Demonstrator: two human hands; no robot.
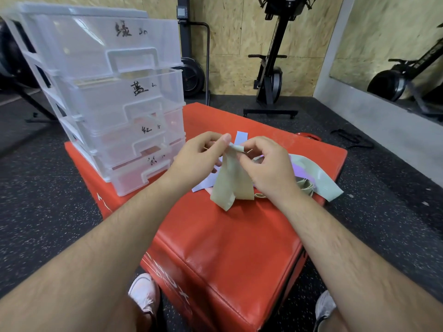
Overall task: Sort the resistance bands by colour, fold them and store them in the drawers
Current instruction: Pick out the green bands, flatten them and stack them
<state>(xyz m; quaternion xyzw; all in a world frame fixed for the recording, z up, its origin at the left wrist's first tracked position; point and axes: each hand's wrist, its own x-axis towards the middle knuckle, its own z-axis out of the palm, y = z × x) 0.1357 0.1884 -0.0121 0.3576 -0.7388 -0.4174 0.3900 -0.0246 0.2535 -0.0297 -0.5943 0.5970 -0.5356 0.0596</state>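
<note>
On the red padded box (227, 248) stands one clear plastic drawer unit (72, 56) of four drawers, hand-marked from the top 绿 (123, 29), 蓝 (139, 88) and 红 (146, 129), the fourth mark too blurred to read. Beside it, the left hand (199, 159) and right hand (268, 168) both pinch the upper fold of one pale green resistance band (230, 183) between curled fingertips (225, 138), its two tails hanging to the box top. Behind the hands lie lilac bands (203, 185), count unclear, and a second pale green band (318, 178) to the right.
</note>
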